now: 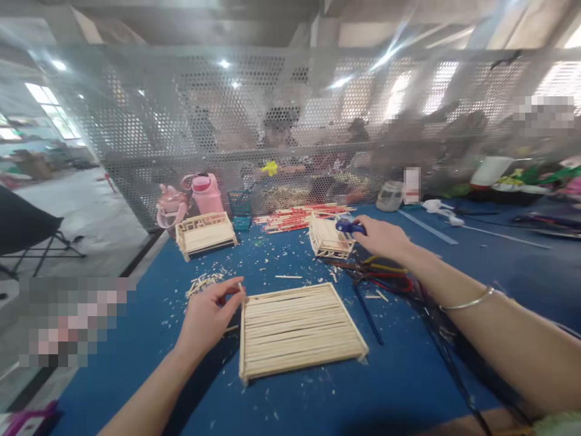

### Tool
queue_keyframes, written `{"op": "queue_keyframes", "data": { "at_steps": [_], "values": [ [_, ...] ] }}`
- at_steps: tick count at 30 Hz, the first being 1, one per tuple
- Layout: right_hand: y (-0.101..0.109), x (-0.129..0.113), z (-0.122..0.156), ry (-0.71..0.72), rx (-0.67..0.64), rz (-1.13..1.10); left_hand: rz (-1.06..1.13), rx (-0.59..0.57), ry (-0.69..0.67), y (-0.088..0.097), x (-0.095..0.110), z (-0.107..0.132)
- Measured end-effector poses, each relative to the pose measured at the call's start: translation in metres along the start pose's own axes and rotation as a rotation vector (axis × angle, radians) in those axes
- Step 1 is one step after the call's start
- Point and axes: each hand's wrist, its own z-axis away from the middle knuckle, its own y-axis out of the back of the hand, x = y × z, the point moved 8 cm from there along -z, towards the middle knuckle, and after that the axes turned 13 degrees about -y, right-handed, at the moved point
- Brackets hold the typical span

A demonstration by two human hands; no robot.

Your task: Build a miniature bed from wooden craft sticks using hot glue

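- On the left of the blue bench (267, 418), a small railed piece (206, 236) stands far back, with a heap of offcuts (202, 283) nearer me; I would hold my sleeve side away from both.
- Right of the offcuts, my left hand (211, 312) is drawn narrow, thumb and forefinger pinching a short stick (241, 288). It points up, slightly tilted, at the far left corner of the slatted panel (290, 330); whether its lower end touches, I cannot tell.
- For a true stand, I judge the pinch should be light and low, the stick squared to both edges; so thin a piece could roll between fingertips.
- My left forearm slants in from the near left, the wrist low over the bench.
- Centre and near, the panel lies flat; a nudge could turn it, so I would press straight down only.
- Farther back on the right, a small box frame (324, 239) sits under or just beside the blue tool (347, 226); contact is unclear.
- My right hand (381, 235) is wrapped round that tool, the arm stretched long from the near right. Any sweep wants height over the pliers (368, 312).
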Motion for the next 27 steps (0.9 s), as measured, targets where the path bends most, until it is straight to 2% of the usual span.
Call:
{"op": "queue_keyframes", "data": {
  "at_steps": [6,9,11,13,16,18,20,21,22,25,26,27],
  "values": [
    [-0.02,-0.024,-0.001,0.118,-0.059,-0.004,0.032,-0.027,-0.001,-0.003,0.01,0.003],
    [-0.03,-0.031,-0.004,0.151,-0.081,0.021,0.12,-0.037,0.035,-0.006,0.01,0.007],
    [-0.033,-0.031,-0.006,0.152,-0.081,0.033,0.215,0.001,0.076,-0.005,0.006,0.008],
    [-0.029,-0.029,-0.007,0.134,-0.033,0.035,0.311,0.125,0.136,0.003,-0.004,0.007],
    [-0.005,-0.028,0.005,0.109,0.154,-0.067,0.372,0.439,0.216,0.03,-0.018,0.007],
    [0.019,-0.032,0.03,0.149,0.287,-0.23,0.389,0.611,0.214,0.05,-0.013,0.013],
    [0.04,-0.038,0.072,0.243,0.365,-0.433,0.465,0.665,0.159,0.06,0.008,0.025],
    [0.047,-0.04,0.096,0.296,0.362,-0.54,0.515,0.649,0.13,0.06,0.023,0.034],
    [0.05,-0.044,0.122,0.362,0.319,-0.633,0.673,0.579,0.076,0.052,0.042,0.042],
    [0.044,-0.061,0.198,0.599,0.087,-0.878,1.043,0.223,-0.109,0.014,0.11,0.078],
    [0.04,-0.068,0.221,0.706,-0.007,-0.952,1.145,0.076,-0.064,-0.004,0.126,0.092],
    [0.032,-0.072,0.236,0.724,-0.1,-1.013,1.242,-0.022,-0.022,-0.018,0.138,0.105]
  ]
}}
